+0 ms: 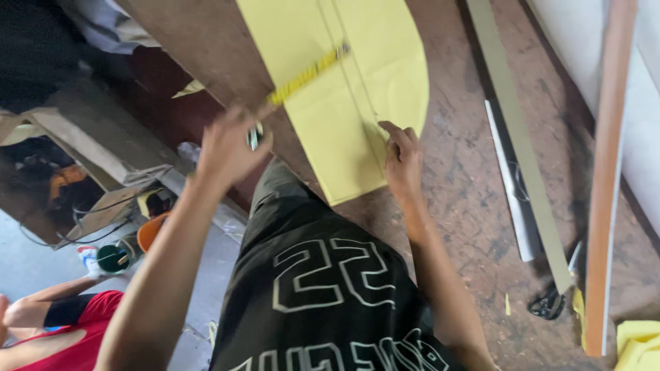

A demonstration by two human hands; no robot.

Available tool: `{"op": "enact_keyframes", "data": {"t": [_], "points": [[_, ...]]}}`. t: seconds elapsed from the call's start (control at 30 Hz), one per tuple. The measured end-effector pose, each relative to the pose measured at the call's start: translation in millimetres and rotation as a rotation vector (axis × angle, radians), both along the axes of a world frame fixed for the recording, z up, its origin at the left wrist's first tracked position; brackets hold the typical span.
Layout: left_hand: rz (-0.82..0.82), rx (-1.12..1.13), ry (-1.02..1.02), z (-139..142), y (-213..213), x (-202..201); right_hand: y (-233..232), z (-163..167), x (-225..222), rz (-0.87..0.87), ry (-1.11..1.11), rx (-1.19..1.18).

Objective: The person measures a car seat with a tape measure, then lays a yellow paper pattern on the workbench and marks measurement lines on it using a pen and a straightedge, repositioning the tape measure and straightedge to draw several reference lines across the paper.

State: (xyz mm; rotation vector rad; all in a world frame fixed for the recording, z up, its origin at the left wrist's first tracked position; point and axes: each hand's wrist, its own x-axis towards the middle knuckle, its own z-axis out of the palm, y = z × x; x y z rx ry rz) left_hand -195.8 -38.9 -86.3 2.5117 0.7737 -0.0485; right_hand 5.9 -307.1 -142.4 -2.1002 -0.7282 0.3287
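1. Left hand (227, 148): grip closed around the case of a tape measure (256, 135), held at the near edge of the tabletop (467, 185). Only a small metallic part of the case shows between the fingers; motion blur hides the rest.
2. The yellow tape blade (309, 74) runs from that hand up and to the right, ending on the yellow sheet (344, 103) near a thin line drawn along the sheet's length.
3. Right hand (402, 161): fingers bunched and narrow, fingertips pressing down on the yellow sheet close to the drawn line. Cannot tell whether anything small is pinched between the fingertips.
4. The yellow sheet lies flat on the brown, worn tabletop; its far right side is cut in a curve, its near end is square and sits just beside the right hand.
5. Right of the sheet, well apart: a long grey flat strip (522, 144) lies lengthwise, a pale rolled piece (512, 185) just beside it, and a dark pair of scissors (550, 302) at the strip's near end.
6. Far right: a reddish wooden batten (608, 172) stands lengthwise; a crumpled yellow piece (639, 343) lies at the corner.
7. Lower left, off the tabletop: another person in a red top (75, 336) on the floor, near a green cup (112, 258) and an orange object (151, 230).
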Motion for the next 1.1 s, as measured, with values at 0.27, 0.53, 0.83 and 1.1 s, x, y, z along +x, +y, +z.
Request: {"op": "enact_keyframes", "data": {"t": [0.27, 0.53, 0.83, 1.1], "points": [[-0.078, 0.017, -0.04, -4.7, 194.3, 71.2, 85.7, -6.6, 7.8, -0.033, -0.209, -0.193], [-0.083, -0.007, 0.066, -38.8, 273.7, 104.7, 102.2, -8.3, 5.2, -0.11, -0.169, -0.327], [-0.046, -0.039, 0.245, -38.2, 271.4, 112.9, 114.2, -2.6, -0.8, -0.166, -0.032, -0.359], [-0.077, 0.091, 0.147, -45.1, 268.9, 110.0, 169.6, 8.8, 14.6, -0.07, -0.034, -0.22]]}}
